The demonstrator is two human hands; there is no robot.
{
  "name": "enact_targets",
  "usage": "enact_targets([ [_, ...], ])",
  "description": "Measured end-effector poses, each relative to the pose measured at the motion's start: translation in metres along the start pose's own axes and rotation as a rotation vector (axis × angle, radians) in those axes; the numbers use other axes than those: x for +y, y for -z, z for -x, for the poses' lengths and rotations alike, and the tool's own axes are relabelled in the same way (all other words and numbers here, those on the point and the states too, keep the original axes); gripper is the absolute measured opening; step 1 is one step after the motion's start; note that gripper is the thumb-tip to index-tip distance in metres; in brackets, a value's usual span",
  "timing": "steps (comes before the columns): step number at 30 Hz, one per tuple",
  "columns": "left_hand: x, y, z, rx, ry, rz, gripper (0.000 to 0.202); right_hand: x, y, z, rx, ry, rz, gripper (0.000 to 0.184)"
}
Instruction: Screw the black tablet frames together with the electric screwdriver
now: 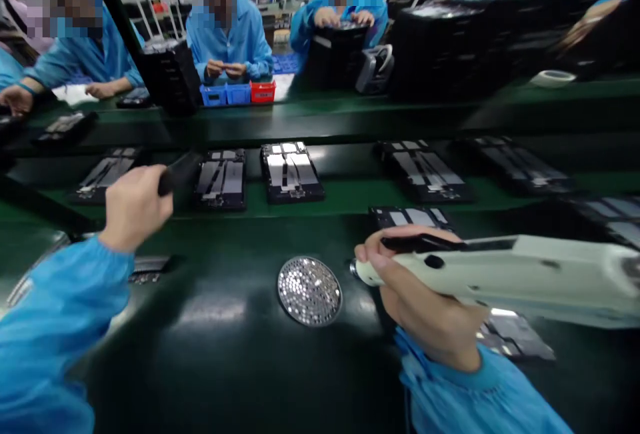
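My left hand (pixel 136 206) is closed around a dark, blurred object (pixel 181 171) whose kind I cannot make out. It hovers by the opened tablet-like devices on the green line. A pale electric screwdriver (pixel 500 274) lies in the closed grip of my right hand (pixel 425 307), tip pointing left. Just left of that tip sits a round dish (pixel 310 291) covered with small shiny pieces, probably screws. One opened device (pixel 517 335) lies partly hidden below the screwdriver, and another (pixel 411 217) shows just above my right hand.
Beyond the bench runs a row of opened devices, among them a bright one (pixel 291 173) and a darker one (pixel 220 181). Co-workers in blue sit across, behind black stacks (pixel 337 57), small blue bins (pixel 225 95) and a red bin (pixel 263 92). A dark post (pixel 123 17) slants at left.
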State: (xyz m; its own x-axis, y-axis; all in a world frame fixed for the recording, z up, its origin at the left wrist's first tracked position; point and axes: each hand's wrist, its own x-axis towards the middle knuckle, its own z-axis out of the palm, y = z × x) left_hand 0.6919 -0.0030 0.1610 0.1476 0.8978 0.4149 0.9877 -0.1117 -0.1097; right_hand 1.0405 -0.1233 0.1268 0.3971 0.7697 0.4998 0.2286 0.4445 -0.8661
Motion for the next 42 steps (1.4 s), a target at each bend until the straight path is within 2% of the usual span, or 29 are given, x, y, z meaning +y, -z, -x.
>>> enact_targets([
  [1, 0.011, 0.008, 0.034, 0.017, -0.086, 0.016, 0.036, -0.002, -0.001, 0.001, -0.015, 0.014, -0.016, 0.02],
  [3, 0.038, 0.019, 0.108, 0.218, -0.464, 0.062, 0.04, -0.004, -0.004, 0.002, -0.052, 0.027, -0.053, 0.019],
  [4, 0.053, 0.022, 0.143, 0.224, -0.579, 0.08, 0.043, -0.005, -0.006, 0.003, -0.071, 0.017, -0.075, 0.02],
  [6, 0.084, 0.025, 0.204, 0.138, -0.66, 0.146, 0.041, -0.005, -0.01, 0.006, -0.099, -0.021, -0.107, 0.021],
  [7, 0.097, 0.025, 0.225, 0.1, -0.668, 0.196, 0.038, -0.004, -0.012, 0.008, -0.112, -0.043, -0.119, 0.022],
  [9, 0.114, 0.02, 0.246, 0.034, -0.681, 0.344, 0.031, 0.0, -0.016, 0.012, -0.143, -0.086, -0.134, 0.022],
  [11, 0.111, 0.011, 0.237, 0.007, -0.673, 0.498, 0.032, 0.005, -0.022, 0.014, -0.171, -0.12, -0.135, 0.022],
  [13, 0.088, -0.002, 0.208, 0.016, -0.613, 0.554, 0.028, 0.012, -0.029, 0.014, -0.184, -0.133, -0.109, 0.022],
  [15, 0.054, -0.021, 0.173, 0.034, -0.53, 0.445, 0.015, 0.02, -0.037, 0.012, -0.173, -0.147, -0.081, 0.022],
  [17, 0.02, -0.042, 0.145, 0.001, -0.38, 0.223, 0.015, 0.027, -0.047, 0.01, -0.15, -0.178, -0.103, 0.022],
  [19, -0.003, -0.062, 0.131, -0.009, -0.279, 0.074, 0.019, 0.033, -0.055, 0.008, -0.135, -0.216, -0.162, 0.022],
  [21, -0.013, -0.075, 0.13, -0.013, -0.254, 0.017, 0.019, 0.038, -0.059, 0.007, -0.126, -0.238, -0.204, 0.023],
  [24, -0.014, -0.085, 0.136, 0.008, -0.248, 0.003, 0.017, 0.042, -0.061, 0.008, -0.114, -0.236, -0.213, 0.023],
  [29, -0.011, -0.089, 0.141, 0.1, -0.273, 0.031, 0.016, 0.045, -0.061, 0.01, -0.133, -0.226, -0.181, 0.023],
  [35, -0.009, -0.094, 0.143, 0.115, -0.266, 0.137, 0.015, 0.05, -0.061, 0.012, -0.14, -0.223, -0.172, 0.023],
  [40, -0.006, -0.089, 0.143, 0.18, -0.28, 0.26, 0.005, 0.052, -0.059, 0.012, -0.147, -0.21, -0.174, 0.022],
  [42, -0.004, -0.085, 0.143, 0.222, -0.292, 0.348, 0.009, 0.051, -0.059, 0.012, -0.14, -0.207, -0.172, 0.022],
])
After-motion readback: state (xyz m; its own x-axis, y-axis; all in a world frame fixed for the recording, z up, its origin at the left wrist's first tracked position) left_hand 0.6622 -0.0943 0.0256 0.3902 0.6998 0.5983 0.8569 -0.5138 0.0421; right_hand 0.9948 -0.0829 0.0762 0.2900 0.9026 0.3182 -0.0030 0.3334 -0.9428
